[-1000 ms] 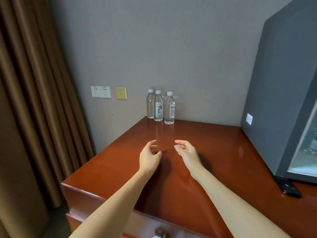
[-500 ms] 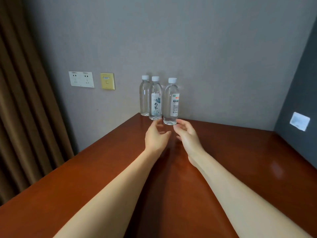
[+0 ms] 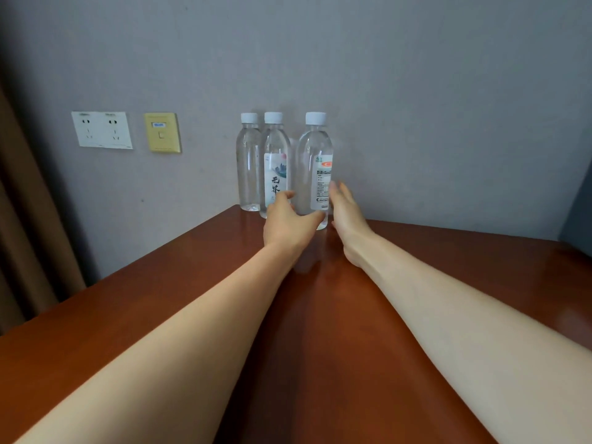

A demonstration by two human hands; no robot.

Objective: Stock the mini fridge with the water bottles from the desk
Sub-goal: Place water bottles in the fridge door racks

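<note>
Three clear water bottles with white caps stand at the far edge of the red-brown desk [image 3: 179, 302], against the grey wall. The left bottle [image 3: 248, 168] has no label; the middle bottle [image 3: 275, 155] and the right bottle [image 3: 315, 149] have white labels. My left hand [image 3: 288, 224] is low in front of the middle and right bottles, fingers and thumb spread, the thumb across the right bottle's base. My right hand [image 3: 344, 213] lies just right of the right bottle, its straight fingers at the label. Neither hand has closed around a bottle.
A dark grey sliver of the mini fridge [image 3: 576, 216] shows at the right edge. On the wall to the left are a white double socket [image 3: 102, 129] and a yellow plate [image 3: 162, 133]. A brown curtain [image 3: 28, 219] hangs at the far left.
Both hands have moved forward across the desk and reached the bottles. The camera has come closer, and most of the fridge has left the view.
</note>
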